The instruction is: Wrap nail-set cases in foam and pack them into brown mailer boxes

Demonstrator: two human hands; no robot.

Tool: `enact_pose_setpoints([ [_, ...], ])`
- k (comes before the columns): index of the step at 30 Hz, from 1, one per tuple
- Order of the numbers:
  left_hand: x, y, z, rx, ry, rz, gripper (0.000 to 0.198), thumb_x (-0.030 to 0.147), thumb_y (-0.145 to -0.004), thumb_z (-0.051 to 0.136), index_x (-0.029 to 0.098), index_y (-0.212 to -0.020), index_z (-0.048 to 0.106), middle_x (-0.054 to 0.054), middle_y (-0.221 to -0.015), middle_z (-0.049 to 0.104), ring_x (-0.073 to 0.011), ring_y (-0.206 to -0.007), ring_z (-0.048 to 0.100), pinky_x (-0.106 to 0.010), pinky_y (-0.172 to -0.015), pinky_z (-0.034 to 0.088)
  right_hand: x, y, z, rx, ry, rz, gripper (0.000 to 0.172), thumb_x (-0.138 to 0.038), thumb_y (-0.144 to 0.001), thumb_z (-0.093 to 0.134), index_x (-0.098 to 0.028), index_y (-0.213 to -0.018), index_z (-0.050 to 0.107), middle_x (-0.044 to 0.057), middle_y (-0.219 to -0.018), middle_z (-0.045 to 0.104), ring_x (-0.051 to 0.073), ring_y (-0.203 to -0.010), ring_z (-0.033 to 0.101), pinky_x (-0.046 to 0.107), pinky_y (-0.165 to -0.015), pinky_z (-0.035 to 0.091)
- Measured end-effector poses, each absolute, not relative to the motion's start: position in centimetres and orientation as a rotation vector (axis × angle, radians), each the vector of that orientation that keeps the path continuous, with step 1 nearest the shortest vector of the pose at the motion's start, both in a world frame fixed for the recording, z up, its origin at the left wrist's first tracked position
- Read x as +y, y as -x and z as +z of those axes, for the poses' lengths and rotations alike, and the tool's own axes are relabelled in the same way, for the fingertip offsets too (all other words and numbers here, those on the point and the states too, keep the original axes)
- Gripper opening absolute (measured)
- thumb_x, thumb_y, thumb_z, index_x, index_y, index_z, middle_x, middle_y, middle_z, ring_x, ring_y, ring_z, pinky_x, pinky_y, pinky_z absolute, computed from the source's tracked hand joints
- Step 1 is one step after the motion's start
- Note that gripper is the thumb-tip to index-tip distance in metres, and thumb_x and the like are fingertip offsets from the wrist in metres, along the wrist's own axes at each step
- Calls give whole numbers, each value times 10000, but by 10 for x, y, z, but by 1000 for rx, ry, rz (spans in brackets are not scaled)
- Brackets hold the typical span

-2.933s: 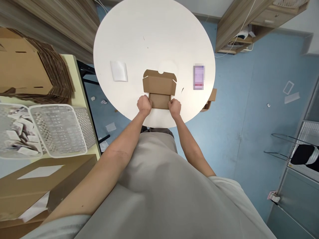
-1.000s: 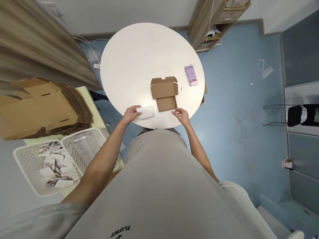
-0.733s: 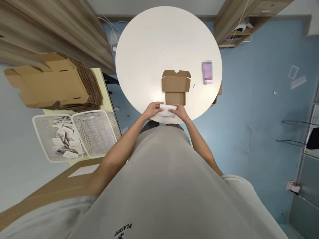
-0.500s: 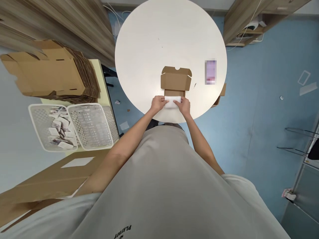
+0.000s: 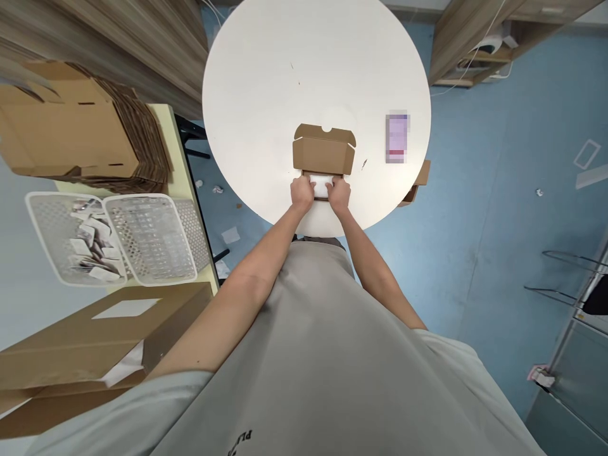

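An open brown cardboard box point(image 5: 323, 156) stands at the near side of the round table, its lid folded back away from me. Inside it lies a white wrapped packet point(image 5: 322, 186), level with the box walls as far as I can see. My left hand point(image 5: 302, 193) is closed at the packet's left end, thumb on its top. At the right end my right hand point(image 5: 339, 194) is closed in the same way, thumb on the white surface. The fingers cover both ends of the packet and the box's side walls.
On the white round table point(image 5: 266, 95) lies a blurred purple item point(image 5: 396, 137) to the right. At left, a side table bears a stack of flat cardboard boxes point(image 5: 61, 133) and white baskets point(image 5: 151, 278). A large carton point(image 5: 175, 310) stands below them. Another brown box point(image 5: 418, 183) shows past the table's right edge.
Both hands have moved the white packet forward and down into the box, from the box's near edge. The fists are now more closed. The view has shifted slightly.
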State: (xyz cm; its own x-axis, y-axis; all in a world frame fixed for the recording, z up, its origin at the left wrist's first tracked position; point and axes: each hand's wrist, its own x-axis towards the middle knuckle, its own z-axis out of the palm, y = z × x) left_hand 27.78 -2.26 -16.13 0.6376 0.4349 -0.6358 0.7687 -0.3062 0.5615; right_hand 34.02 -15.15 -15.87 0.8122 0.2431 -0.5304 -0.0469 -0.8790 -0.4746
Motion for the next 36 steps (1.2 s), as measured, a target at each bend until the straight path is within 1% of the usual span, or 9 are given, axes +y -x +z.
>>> enact_pose_setpoints([
  [6, -25, -273, -162, 904, -2114, -502, 236, 174, -1042, 542, 194, -932, 749, -197, -1103, 769, -386, -1098, 684, -497, -970, 444, -147, -336, -159, -142, 2600, 875, 204, -193, -1116, 586, -190, -944, 695, 148, -1033, 769, 292, -978, 708, 396, -947, 537],
  [12, -26, -282, -154, 904, -2218, -605, 241, 198, -1058, 552, 200, -1073, 792, -191, -1183, 785, -377, -1133, 684, -481, -971, 498, -142, -347, -145, -188, 2688, 960, 165, -242, -1122, 623, -157, -1055, 748, 198, -1136, 780, 340, -1074, 745, 413, -955, 555],
  [15, -16, -278, -143, 858, -2267, -611, 215, 258, -1061, 593, 197, -1117, 791, -194, -1219, 781, -374, -1157, 684, -482, -1013, 508, -154, -346, -133, -239, 2713, 915, 257, -308, -1151, 580, -165, -1057, 772, 187, -1106, 809, 338, -1061, 764, 407, -964, 566],
  [20, 32, -267, -134, 932, -2182, -240, 232, 370, -1095, 641, 221, -1247, 733, -150, -1243, 750, -329, -1191, 701, -472, -1114, 511, -199, -357, -115, -205, 2553, 546, 563, -543, -1199, 400, -163, -1160, 814, 180, -1143, 840, 331, -1111, 791, 454, -1037, 606],
  [22, 55, -273, -140, 962, -2122, -100, 301, 406, -1090, 682, 219, -1327, 692, -150, -1316, 722, -304, -1186, 719, -467, -1147, 520, -212, -373, -117, -165, 2464, 407, 628, -613, -1187, 376, -156, -1316, 787, 197, -1258, 821, 333, -1201, 775, 507, -1101, 605],
  [24, 72, -285, -150, 948, -2044, -42, 492, 473, -1045, 767, 212, -1444, 644, -181, -1429, 689, -319, -1238, 716, -477, -1161, 534, -216, -394, -125, -156, 2378, 379, 644, -664, -1154, 451, -159, -1423, 747, 210, -1373, 784, 345, -1291, 747, 560, -1156, 589],
  [28, 81, -312, -168, 823, -1909, -118, 849, 521, -965, 864, 189, -1666, 516, -216, -1505, 690, -341, -1316, 709, -488, -1156, 553, -201, -426, -146, -176, 2230, 503, 623, -670, -1083, 627, -145, -1393, 755, 194, -1396, 783, 352, -1337, 741, 555, -1182, 593],
  [33, 67, -314, -165, 796, -1898, -187, 833, 378, -976, 825, 199, -1720, 497, -124, -1308, 801, -299, -1243, 769, -455, -1149, 572, -186, -428, -153, -181, 2150, 576, 636, -621, -1064, 676, -121, -1452, 735, 202, -1441, 771, 337, -1327, 762, 522, -1227, 577],
  [36, 59, -305, -157, 764, -1877, -157, 853, 384, -1004, 798, 210, -1759, 440, -152, -1407, 776, -282, -1208, 771, -448, -1121, 585, -188, -419, -150, -171, 2139, 593, 715, -660, -1066, 666, -131, -1547, 681, 221, -1509, 737, 345, -1321, 771, 542, -1249, 562],
])
